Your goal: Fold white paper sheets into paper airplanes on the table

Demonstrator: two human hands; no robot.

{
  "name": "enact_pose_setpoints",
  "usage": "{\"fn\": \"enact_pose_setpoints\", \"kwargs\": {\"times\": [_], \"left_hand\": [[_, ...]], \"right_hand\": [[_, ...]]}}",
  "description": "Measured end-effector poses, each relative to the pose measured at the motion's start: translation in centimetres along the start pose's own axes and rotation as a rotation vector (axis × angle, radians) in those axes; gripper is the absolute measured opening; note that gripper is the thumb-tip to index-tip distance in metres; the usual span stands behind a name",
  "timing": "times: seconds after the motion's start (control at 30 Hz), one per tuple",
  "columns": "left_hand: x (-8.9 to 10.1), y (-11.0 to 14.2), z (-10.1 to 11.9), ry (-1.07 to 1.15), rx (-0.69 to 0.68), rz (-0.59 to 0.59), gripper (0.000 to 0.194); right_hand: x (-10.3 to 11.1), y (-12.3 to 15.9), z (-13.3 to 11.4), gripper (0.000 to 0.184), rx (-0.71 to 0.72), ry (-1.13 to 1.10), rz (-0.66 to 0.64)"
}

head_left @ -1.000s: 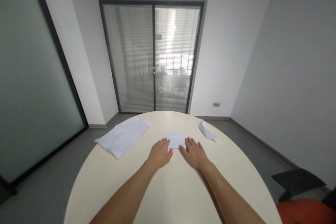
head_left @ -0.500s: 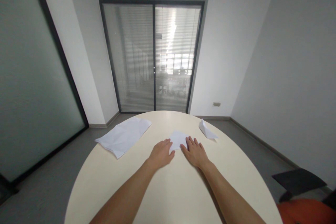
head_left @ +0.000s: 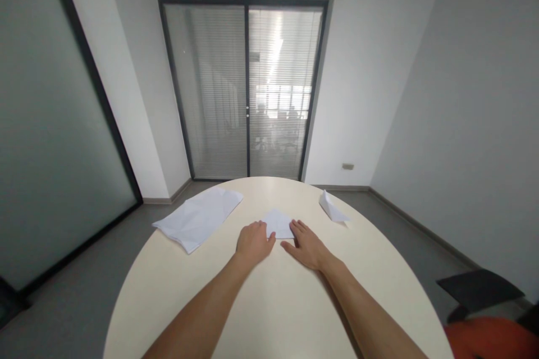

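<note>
A small folded white sheet of paper (head_left: 278,223) lies on the pale round table (head_left: 275,303), its far end coming to a point and its near edge straight. My left hand (head_left: 255,244) is at the paper's left corner, with fingers bent over it and the thumb along its near left edge. That corner is hidden under the hand. My right hand (head_left: 309,245) rests with its fingers stretched out on the right corner, the thumb held apart on the tabletop near the front edge.
Creased white sheets (head_left: 200,219) lie at the table's left rim. A folded paper piece (head_left: 332,208) stands partly raised near the right rim. An orange and black chair (head_left: 490,336) is at the lower right. Beyond the table is a glass door (head_left: 248,90) with blinds.
The folded paper has shifted slightly left and turned, so its near edge shows straight. My left hand has moved left and its fingers are more bent; my right hand has moved slightly left.
</note>
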State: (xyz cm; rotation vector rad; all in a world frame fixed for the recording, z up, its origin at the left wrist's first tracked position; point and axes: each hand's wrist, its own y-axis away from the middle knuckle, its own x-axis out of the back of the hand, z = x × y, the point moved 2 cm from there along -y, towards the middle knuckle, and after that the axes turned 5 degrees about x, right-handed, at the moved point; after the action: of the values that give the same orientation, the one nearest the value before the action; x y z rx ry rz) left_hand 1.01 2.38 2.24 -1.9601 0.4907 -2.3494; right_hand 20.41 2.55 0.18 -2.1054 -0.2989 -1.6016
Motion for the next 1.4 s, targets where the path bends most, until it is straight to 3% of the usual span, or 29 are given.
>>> {"fn": "enact_pose_setpoints", "kwargs": {"times": [0.3, 0.43, 0.6, 0.67, 1.17, 1.4], "left_hand": [[0.0, 0.1, -0.3, -0.001, -0.125, -0.101, 0.048], [0.2, -0.1, -1.0, -0.015, -0.163, -0.165, 0.043], [0.5, 0.3, -2.3, 0.009, -0.133, -0.062, 0.037], [0.5, 0.6, -2.7, 0.019, -0.143, -0.074, 0.036], [-0.3, 0.7, -3.7, 0.101, -0.2, 0.005, 0.034], [0.1, 0.5, -3.9, 0.116, -0.109, -0.033, 0.035]], "right_hand": [[0.2, 0.1, -0.9, 0.079, -0.1, -0.011, -0.084], [1.1, 0.0, -1.4, 0.063, -0.051, 0.015, -0.029], [2.2, -0.1, -2.4, 0.04, 0.017, 0.055, -0.007], [2.3, -0.1, -2.6, 0.037, 0.014, 0.073, -0.003], [2.7, 0.0, -2.2, 0.044, -0.013, 0.055, 0.019], [2.8, 0.1, -2.1, 0.047, -0.003, 0.028, 0.024]]}}
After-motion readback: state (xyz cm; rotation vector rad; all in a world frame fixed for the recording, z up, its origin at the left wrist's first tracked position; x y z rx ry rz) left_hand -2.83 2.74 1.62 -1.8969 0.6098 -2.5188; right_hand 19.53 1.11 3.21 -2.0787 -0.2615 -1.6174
